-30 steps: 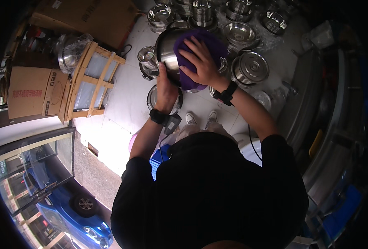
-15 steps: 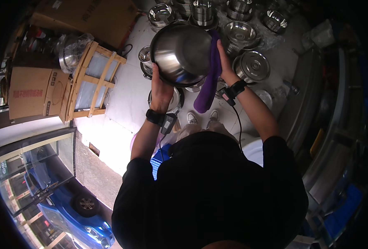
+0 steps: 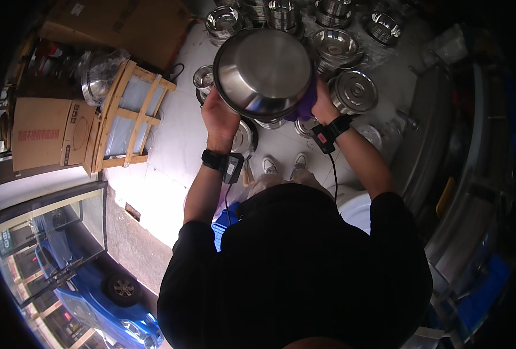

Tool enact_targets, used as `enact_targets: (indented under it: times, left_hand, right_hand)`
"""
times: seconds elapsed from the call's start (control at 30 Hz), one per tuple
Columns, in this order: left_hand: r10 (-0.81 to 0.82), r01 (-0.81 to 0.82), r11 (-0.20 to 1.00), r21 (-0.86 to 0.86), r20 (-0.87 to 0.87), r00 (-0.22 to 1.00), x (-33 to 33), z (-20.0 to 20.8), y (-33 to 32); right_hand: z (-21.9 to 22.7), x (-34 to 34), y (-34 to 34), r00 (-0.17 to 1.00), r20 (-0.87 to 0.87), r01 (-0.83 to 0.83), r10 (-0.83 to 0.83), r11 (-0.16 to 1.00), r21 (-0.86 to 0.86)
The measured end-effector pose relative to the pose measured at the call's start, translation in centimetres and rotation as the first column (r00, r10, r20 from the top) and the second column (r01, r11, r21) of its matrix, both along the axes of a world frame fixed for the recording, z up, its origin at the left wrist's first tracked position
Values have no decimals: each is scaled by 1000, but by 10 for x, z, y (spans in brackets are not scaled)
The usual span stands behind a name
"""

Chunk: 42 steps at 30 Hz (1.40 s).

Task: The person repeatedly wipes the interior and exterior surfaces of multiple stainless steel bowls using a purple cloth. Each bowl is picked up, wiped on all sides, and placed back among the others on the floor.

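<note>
A wide stainless-steel basin [image 3: 263,70] is held up in front of me, its rounded underside facing me. Gripping its left side near the lower rim is my left hand [image 3: 219,119], with the fingertips hidden behind the metal. On the opposite side, my right hand [image 3: 324,104] presses a purple cloth [image 3: 308,102] against the basin; its fingers are mostly out of sight behind cloth and basin. Both wrists carry black straps with small devices and cables.
Stacked steel bowls [image 3: 334,45] and a lidded pot [image 3: 354,92] stand on the pale floor beyond the basin. At left are a cardboard box [image 3: 40,132] and a wooden crate [image 3: 131,113]. A metal bench [image 3: 423,134] runs along the right.
The basin has turned so its underside faces me more squarely. My right hand has moved lower on its side, and the hanging end of the purple cloth is now gathered near the hand.
</note>
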<state>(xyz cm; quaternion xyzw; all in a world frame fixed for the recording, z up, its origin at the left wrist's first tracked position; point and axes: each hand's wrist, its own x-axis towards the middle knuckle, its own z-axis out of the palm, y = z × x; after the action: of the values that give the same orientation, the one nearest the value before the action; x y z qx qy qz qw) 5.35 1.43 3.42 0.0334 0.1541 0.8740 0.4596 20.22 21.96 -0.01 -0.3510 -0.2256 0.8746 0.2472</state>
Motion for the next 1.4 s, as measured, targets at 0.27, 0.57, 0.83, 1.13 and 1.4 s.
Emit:
enact_targets:
  times: [0.27,0.57,0.83,1.13,1.4]
  left_hand:
    - [-98,84,974,-209,-57,994,45,-20,20]
    - [-429,76,816,-573,-512,744,64,-35,18]
    - [-550,43,771,-636,-630,548,36,-19,10]
    - [-604,162,760,-630,-592,533,5,2,-13]
    - [-715,225,662,-715,-512,476,-5,-26,-25]
  right_hand:
    - [18,-1,-15,994,-93,51,-52,999,-16]
    - [22,7,-42,992,-111,-56,53,998,-26]
    - [5,13,-38,987,-53,-157,155,987,-40]
    - [-77,23,6,919,-132,-376,372,926,-10]
    - [-124,37,30,905,-229,-382,360,922,-62]
